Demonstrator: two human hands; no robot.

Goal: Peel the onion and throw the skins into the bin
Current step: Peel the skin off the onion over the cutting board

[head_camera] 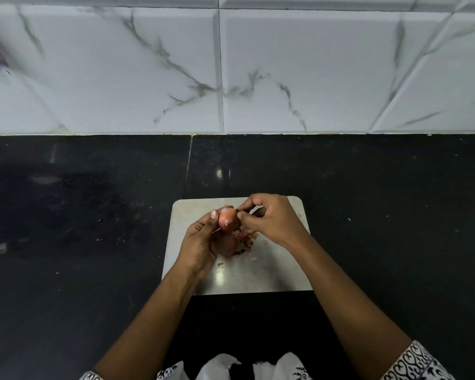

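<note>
Onion [227, 219] held above white board [274, 272], gripped in left hand [200, 242], fingers curled round it. Right hand [272, 218] pinches skin [238, 214] at the onion's right side; hands meet at the onion. Loose skins [246, 238] heaped on board just below. Board lies on black desk [93, 215]

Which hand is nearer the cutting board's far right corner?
Right. The right hand hovers just left of the cutting board corner; the left hand holds the onion farther left.
</note>
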